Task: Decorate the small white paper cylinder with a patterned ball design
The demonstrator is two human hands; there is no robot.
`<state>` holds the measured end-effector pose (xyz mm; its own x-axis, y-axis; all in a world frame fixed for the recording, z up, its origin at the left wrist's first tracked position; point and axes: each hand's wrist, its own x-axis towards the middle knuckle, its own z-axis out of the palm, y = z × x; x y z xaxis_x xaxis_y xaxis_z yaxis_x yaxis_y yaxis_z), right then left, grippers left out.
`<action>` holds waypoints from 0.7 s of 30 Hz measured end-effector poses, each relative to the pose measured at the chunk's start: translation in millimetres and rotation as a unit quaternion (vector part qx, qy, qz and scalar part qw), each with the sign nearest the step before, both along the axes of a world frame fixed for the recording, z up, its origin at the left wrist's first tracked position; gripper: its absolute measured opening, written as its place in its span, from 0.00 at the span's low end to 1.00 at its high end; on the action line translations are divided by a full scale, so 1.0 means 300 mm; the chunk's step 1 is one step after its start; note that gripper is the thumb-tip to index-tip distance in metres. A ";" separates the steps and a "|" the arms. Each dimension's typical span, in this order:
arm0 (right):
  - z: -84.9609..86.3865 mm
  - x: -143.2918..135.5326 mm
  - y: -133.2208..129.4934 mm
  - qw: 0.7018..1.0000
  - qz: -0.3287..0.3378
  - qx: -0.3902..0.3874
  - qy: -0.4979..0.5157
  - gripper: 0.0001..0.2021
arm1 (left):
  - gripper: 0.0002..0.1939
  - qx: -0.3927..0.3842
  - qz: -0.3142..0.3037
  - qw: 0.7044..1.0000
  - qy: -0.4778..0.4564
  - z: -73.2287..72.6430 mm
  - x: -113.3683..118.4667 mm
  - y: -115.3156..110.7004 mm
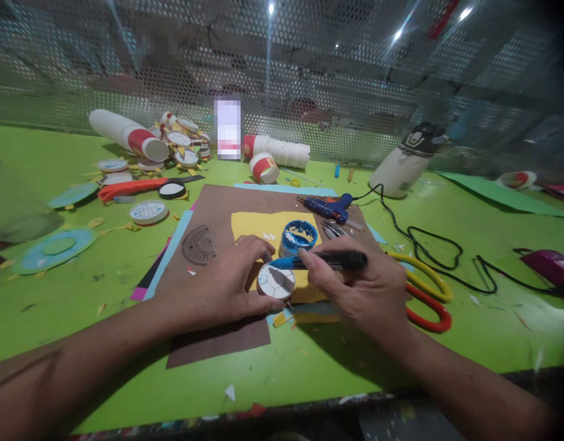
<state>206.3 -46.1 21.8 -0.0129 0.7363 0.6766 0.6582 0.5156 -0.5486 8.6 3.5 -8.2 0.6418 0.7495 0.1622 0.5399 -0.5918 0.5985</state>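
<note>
My left hand [236,275] grips a small round white disc [276,280] between thumb and fingers. Dark lines divide the disc's top into sections, and blue dots fill part of its left side. In my right hand [367,285] is a black pen [339,260] with a blue front end, held almost level, its tip over the disc. Just behind the disc stands an open jar of blue paint [299,237]. Yellow paper [249,225] and brown paper [217,202] lie beneath. The lower edge of the disc is near my left thumb.
A blue glue gun [328,208] with a black cord lies behind the jar. Scissors [429,315] rest beside my right hand. A protractor [199,245] is left of my left hand. Paper cups [282,153], decorated discs [148,212] and a white bottle [396,168] stand or lie farther back.
</note>
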 end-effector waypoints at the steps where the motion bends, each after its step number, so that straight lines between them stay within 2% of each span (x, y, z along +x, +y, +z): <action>1: 0.003 0.003 -0.001 1.000 -0.007 0.001 0.016 0.08 | 0.24 -0.002 0.000 1.000 -0.001 0.001 0.000 0.000; 9: 0.031 0.013 0.007 0.998 -0.015 -0.015 0.056 0.13 | 0.23 -0.020 0.025 0.999 0.008 0.011 0.009 -0.007; 16: 0.028 0.037 0.019 0.982 0.011 -0.107 0.156 0.07 | 0.26 -0.020 0.018 0.999 0.023 0.038 0.008 -0.019; 21: 0.036 0.034 0.026 0.955 0.042 -0.189 0.224 0.12 | 0.22 -0.005 -0.026 1.000 -0.003 0.050 -0.006 -0.014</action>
